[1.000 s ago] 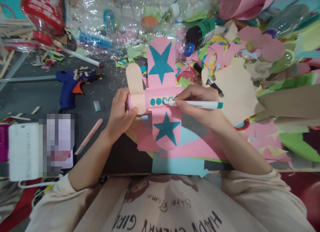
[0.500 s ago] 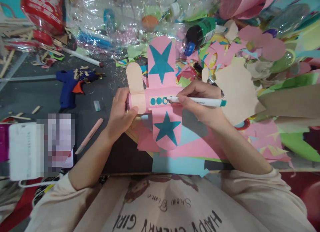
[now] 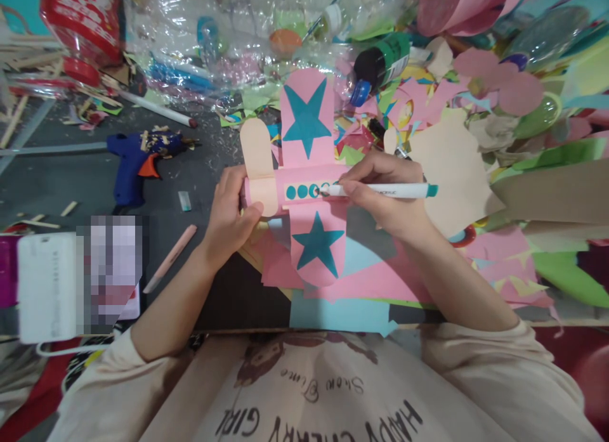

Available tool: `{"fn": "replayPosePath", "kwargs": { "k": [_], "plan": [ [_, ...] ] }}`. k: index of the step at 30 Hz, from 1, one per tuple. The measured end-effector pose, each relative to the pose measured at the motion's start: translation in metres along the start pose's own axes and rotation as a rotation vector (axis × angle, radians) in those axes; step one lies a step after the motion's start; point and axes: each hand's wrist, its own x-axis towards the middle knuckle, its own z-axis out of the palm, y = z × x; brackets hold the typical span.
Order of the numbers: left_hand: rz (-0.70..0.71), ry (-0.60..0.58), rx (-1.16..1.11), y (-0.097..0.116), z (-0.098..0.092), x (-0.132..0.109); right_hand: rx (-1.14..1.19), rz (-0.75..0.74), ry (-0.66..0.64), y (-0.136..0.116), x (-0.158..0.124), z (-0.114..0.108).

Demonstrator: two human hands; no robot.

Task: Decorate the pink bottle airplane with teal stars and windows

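carefully pinching a white marker (image 3: 404,191) narrowly between thumb and forefinger of the right hand (image 3: 387,208), with the nib at or just above a pale strip (image 3: 297,199) along the body of a pink paper plane (image 3: 304,176); cannot tell whether touching. holding the plane by one end in the left hand (image 3: 233,204), thumb laid over the cream band (image 3: 263,198), other fingers curled round the far side and partly hidden; cannot tell how tightly. placed in front of the chest, over paper scraps (image 3: 333,293), with one starred wing (image 3: 307,80) pointing away and another (image 3: 316,276) towards the shirt (image 3: 309,378). filled with teal at the left of the strip: two dots (image 3: 291,192), then a third with a pale patch by the nib.

quite possible to stray past a circle's edge, from a roll of the body under the left thumb. also possible to smear the ink, if damp, by dragging the right hand across. probably easy to dent the body by squeezing too hard, or to bend the far wing against the clear plastic (image 3: 238,49).
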Motion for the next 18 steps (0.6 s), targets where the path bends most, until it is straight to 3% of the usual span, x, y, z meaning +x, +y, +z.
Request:
{"fn": "replayPosePath", "kwargs": {
  "k": [18],
  "plan": [
    [0.0, -0.004, -0.004, -0.0005, -0.0003, -0.0003, -0.015, -0.002, -0.012, 0.0001, 0.0, -0.001]
  ]
}}
